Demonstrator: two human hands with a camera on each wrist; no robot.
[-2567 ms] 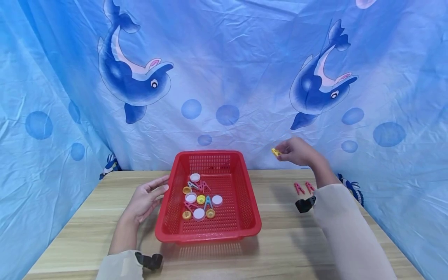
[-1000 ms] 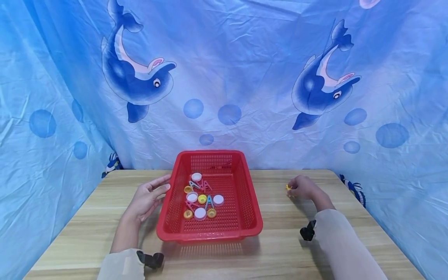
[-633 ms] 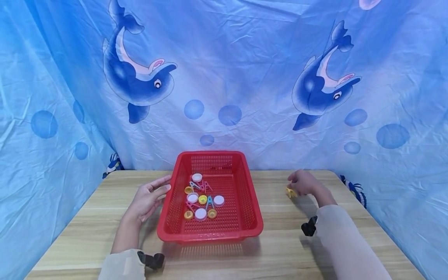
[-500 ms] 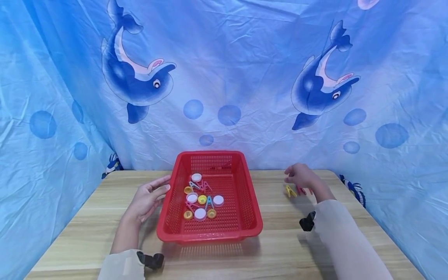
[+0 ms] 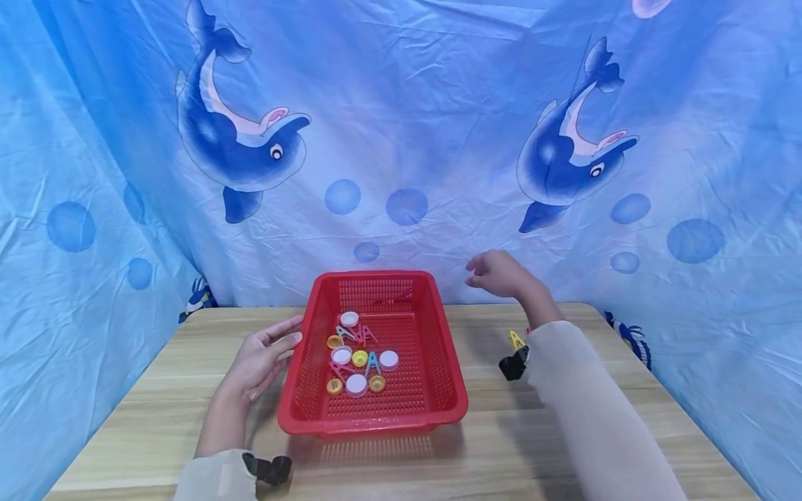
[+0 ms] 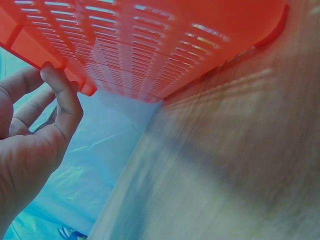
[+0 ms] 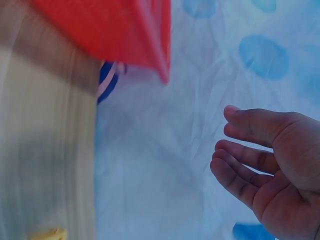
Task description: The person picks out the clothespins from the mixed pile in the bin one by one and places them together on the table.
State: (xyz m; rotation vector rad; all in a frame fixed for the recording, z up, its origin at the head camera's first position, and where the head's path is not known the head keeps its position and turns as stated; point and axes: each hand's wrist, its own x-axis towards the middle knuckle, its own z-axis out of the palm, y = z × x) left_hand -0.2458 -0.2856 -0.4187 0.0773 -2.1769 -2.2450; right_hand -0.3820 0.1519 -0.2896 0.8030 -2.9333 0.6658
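Observation:
My left hand (image 5: pixel 260 358) is at the left side of a red plastic basket (image 5: pixel 372 426), thumb and fingertips touching its outer rim. In the left wrist view, thumb (image 6: pixel 65 97) and fingers meet the rim edge from outside. My right hand (image 5: pixel 498 273) is raised beyond the basket's right side, fingers loosely bent and holding nothing, as the right wrist view confirms. A yellow clothespin (image 5: pixel 516 340) lies on the table beside my right sleeve, which mostly covers the pink clothespins there. Inside the basket lie white bottle caps (image 5: pixel 356 384), yellow caps (image 5: pixel 335 386), pink clothespins (image 5: pixel 338 370) and a blue clothespin (image 5: pixel 372 362).
The basket stands on a wood-grain table (image 5: pixel 495 445). A blue dolphin-print curtain (image 5: pixel 401 139) hangs behind and along both sides of the table. Black wrist cameras (image 5: pixel 269 468) are strapped over both sleeves.
My right hand brought a yellow clothespin down beside the pink ones and let it go. It then rose and moved left toward the basket. My left hand stayed at the rim.

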